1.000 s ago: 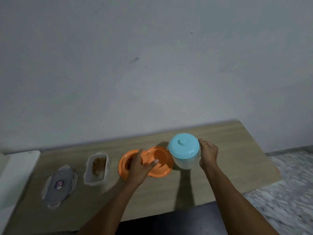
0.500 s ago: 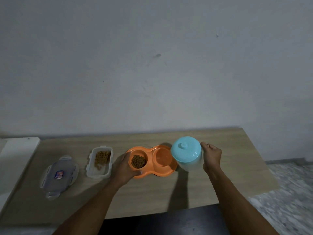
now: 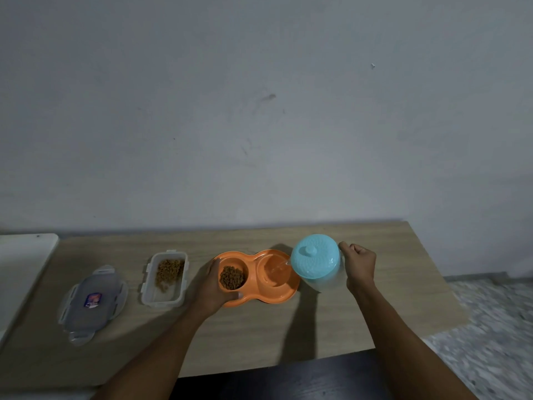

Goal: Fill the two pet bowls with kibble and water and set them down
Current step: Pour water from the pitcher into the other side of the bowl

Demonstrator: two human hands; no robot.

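Note:
An orange double pet bowl (image 3: 284, 294) lies on the wooden table (image 3: 259, 336). Its left cup holds brown kibble (image 3: 232, 278); water streams into its right cup (image 3: 275, 272). My left hand (image 3: 209, 290) grips the bowl's left end, thumb on the front rim. My right hand (image 3: 359, 267) grips the handle of a clear jug with a light blue lid (image 3: 315, 261), tilted left so its spout hangs over the right cup.
A clear rectangular container (image 3: 165, 280) partly filled with kibble sits left of the bowl. Its grey lid (image 3: 92, 301) lies further left. A white surface (image 3: 20, 272) adjoins the table's left end. Tiled floor (image 3: 490, 327) shows to the right.
My left hand moved from over the bowl to grip its left end. The jug tipped further left and water now runs into the right cup.

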